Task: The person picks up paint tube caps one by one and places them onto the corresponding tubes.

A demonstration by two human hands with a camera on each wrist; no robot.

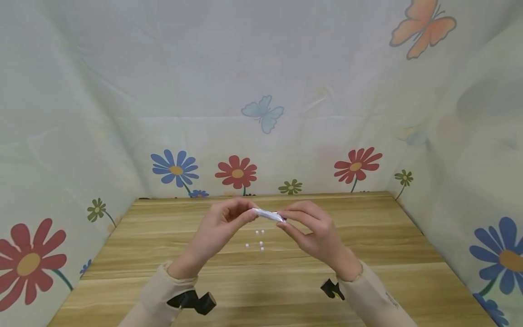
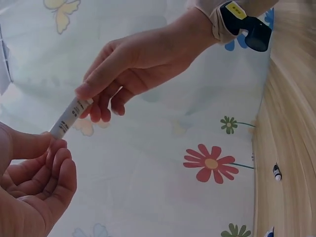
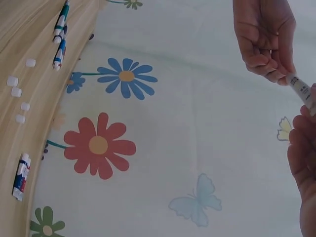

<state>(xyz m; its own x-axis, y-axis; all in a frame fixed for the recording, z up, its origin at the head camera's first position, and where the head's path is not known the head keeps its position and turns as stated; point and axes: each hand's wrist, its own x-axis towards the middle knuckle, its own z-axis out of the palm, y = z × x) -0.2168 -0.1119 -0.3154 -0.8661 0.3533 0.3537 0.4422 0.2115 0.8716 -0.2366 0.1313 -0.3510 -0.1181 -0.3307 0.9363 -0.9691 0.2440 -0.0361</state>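
A small whitish paint tube [image 1: 267, 214] with dark print is held between both hands above the table, slightly tilted. My left hand [image 1: 214, 229] pinches one end between thumb and fingertips. At the opposite end, the fingers and thumb of my right hand [image 1: 318, 229] pinch the tube. Close up in the left wrist view, the tube [image 2: 69, 120] shows small black lettering, and both ends are partly covered by fingertips. Below the hands, several small white caps [image 1: 261, 243] lie scattered on the wooden table.
In the right wrist view, several paint tubes lie on the table [image 3: 44, 64]: a blue-and-red tube [image 3: 21, 177] by itself and a green-labelled tube [image 3: 61, 22] in a group. A flower-and-butterfly cloth [image 1: 204, 118] encloses the table's back and sides.
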